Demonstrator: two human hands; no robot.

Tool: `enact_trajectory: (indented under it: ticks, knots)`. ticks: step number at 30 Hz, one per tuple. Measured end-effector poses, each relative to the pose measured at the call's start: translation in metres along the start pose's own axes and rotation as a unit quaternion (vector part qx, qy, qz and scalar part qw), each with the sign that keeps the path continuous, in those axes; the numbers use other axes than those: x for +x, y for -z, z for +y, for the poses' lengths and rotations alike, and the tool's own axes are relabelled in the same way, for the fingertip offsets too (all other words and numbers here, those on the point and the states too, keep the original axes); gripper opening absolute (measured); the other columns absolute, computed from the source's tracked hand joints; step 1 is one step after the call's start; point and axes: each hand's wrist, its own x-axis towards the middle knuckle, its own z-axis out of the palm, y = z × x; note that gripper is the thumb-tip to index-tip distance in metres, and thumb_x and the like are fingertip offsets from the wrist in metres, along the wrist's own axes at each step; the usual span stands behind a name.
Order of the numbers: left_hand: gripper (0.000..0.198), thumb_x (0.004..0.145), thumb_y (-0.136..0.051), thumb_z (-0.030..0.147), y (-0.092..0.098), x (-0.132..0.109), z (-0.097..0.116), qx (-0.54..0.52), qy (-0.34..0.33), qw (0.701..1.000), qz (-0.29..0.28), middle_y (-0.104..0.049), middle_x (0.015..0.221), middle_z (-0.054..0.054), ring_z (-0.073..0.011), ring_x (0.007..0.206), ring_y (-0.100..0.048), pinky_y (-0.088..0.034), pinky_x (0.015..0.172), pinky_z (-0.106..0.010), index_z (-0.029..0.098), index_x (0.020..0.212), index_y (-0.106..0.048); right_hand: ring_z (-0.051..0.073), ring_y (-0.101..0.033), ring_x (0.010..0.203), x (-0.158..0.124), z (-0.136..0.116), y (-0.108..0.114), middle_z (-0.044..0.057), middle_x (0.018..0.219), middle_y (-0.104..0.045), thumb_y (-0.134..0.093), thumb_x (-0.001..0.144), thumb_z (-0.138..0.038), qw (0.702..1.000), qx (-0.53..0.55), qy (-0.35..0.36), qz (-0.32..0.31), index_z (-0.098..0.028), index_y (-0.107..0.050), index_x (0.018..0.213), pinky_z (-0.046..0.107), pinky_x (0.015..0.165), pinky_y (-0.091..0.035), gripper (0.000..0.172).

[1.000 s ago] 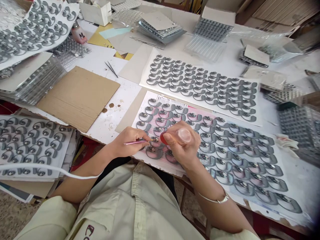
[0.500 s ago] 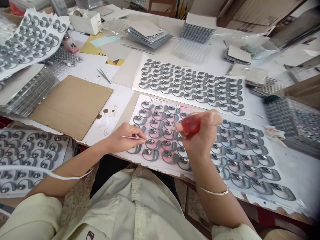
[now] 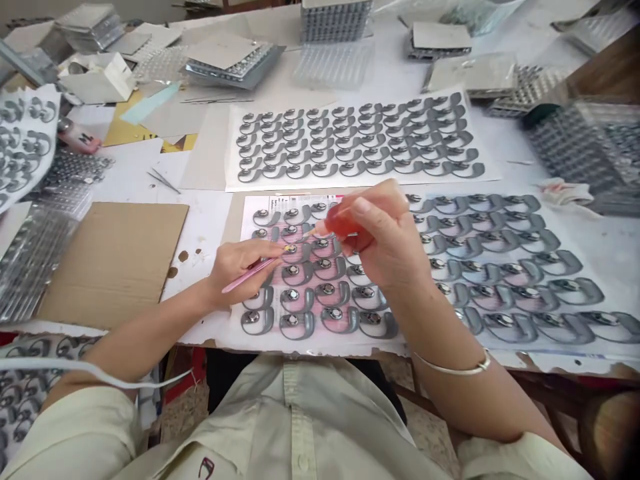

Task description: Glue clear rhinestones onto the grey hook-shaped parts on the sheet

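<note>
Pink tweezers (image 3: 250,276) are gripped in my left hand (image 3: 235,263), their tips by one of the curved grey pieces on the near sheet. My right hand (image 3: 395,240) is closed around a small red squeeze bottle (image 3: 341,221), its thin nozzle pointing down and left, just above and right of the tweezer tips. Whether the nozzle touches a piece I cannot tell. Beneath both hands lies the near sheet (image 3: 320,339) with rows of hook-shaped grey pieces (image 3: 311,323), each bearing a round setting; several hold a clear stone. My right forearm and hand cover part of the rows.
Behind is a second sheet (image 3: 350,181) of similar pieces. A brown cardboard square (image 3: 115,260) lies at left, with dark tweezers (image 3: 164,180) beyond it. A pink-labelled bottle (image 3: 79,137) and a white box (image 3: 97,77) stand farther back. Clear trays (image 3: 590,153) are stacked at right.
The view has shifted. My left hand has gone up a couple of rows, its tweezers now tilted upward to the right. The bottle's nozzle has come nearer the tweezer tips.
</note>
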Motion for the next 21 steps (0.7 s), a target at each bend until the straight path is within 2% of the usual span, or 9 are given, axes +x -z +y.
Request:
enact_trajectory:
  ticks: [2, 6, 8, 11, 13, 17, 21]
  knots:
    - [0.024, 0.079, -0.071, 0.008, 0.003, -0.004, -0.002, 0.024, -0.002, 1.000, 0.001, -0.076, 0.089, -0.004, -0.0177, 0.086, -0.073, -0.061, 0.075, -0.023, 0.019, 0.101, -0.067, 0.015, -0.061, 0.057, -0.002, 0.002, 0.002, 0.003, 0.068, -0.063, -0.068, 0.078, -0.048, 1.000, -0.007, -0.011, -0.015, -0.020, -0.057, 0.067, 0.023, 0.032, -0.033, 0.032]
    - [0.024, 0.079, -0.072, 0.011, 0.009, -0.005, -0.008, 0.044, 0.049, 0.997, 0.029, -0.076, 0.091, -0.002, -0.0178, 0.082, -0.073, -0.062, 0.073, -0.025, 0.024, 0.099, -0.068, 0.013, -0.059, 0.056, -0.005, 0.008, 0.001, 0.002, 0.064, -0.062, -0.063, 0.083, -0.049, 0.999, -0.014, -0.009, -0.039, -0.021, -0.057, 0.068, 0.021, 0.033, -0.035, 0.032]
    - [0.023, 0.079, -0.072, 0.011, 0.009, -0.004, -0.015, 0.064, 0.041, 0.996, 0.045, -0.076, 0.091, -0.001, -0.0173, 0.081, -0.073, -0.061, 0.073, -0.024, 0.023, 0.098, -0.068, 0.012, -0.056, 0.052, -0.005, 0.012, 0.000, 0.001, 0.063, -0.062, -0.062, 0.084, -0.048, 0.999, -0.015, -0.012, -0.044, -0.021, -0.054, 0.066, 0.022, 0.033, -0.034, 0.033]
    - [0.019, 0.078, -0.073, 0.012, 0.007, -0.003, -0.032, 0.093, 0.014, 0.990, 0.102, -0.076, 0.087, -0.001, -0.0157, 0.078, -0.073, -0.059, 0.067, -0.020, 0.021, 0.095, -0.069, 0.010, -0.048, 0.044, -0.002, 0.020, 0.000, -0.002, 0.058, -0.058, -0.063, 0.082, -0.050, 1.000, 0.003, -0.003, -0.020, -0.022, -0.051, 0.068, 0.023, 0.031, -0.031, 0.034]
    - [0.013, 0.079, -0.073, 0.016, 0.007, -0.004, -0.045, 0.112, 0.022, 0.986, 0.120, -0.075, 0.086, -0.003, -0.0145, 0.074, -0.072, -0.056, 0.062, -0.019, 0.017, 0.091, -0.069, 0.010, -0.046, 0.041, 0.001, 0.023, 0.000, -0.004, 0.056, -0.056, -0.066, 0.078, -0.053, 1.000, 0.025, -0.001, 0.003, -0.024, -0.049, 0.072, 0.023, 0.030, -0.028, 0.034]
    - [0.018, 0.084, -0.069, 0.032, 0.006, -0.009, -0.066, 0.119, 0.064, 0.982, 0.134, -0.074, 0.082, -0.005, -0.0139, 0.069, -0.069, -0.054, 0.062, -0.022, 0.014, 0.087, -0.069, 0.010, -0.041, 0.038, 0.007, 0.026, 0.002, -0.007, 0.052, -0.051, -0.070, 0.071, -0.059, 0.999, 0.046, -0.009, 0.020, -0.026, -0.043, 0.072, 0.025, 0.031, -0.026, 0.043]
    - [0.026, 0.085, -0.066, 0.040, 0.006, -0.013, -0.081, 0.130, 0.099, 0.977, 0.137, -0.073, 0.083, -0.006, -0.0133, 0.069, -0.067, -0.053, 0.064, -0.023, 0.014, 0.088, -0.069, 0.010, -0.042, 0.042, 0.016, 0.029, 0.004, -0.003, 0.056, -0.050, -0.065, 0.072, -0.065, 0.997, 0.052, -0.051, 0.019, -0.025, -0.043, 0.070, 0.028, 0.034, -0.028, 0.046]
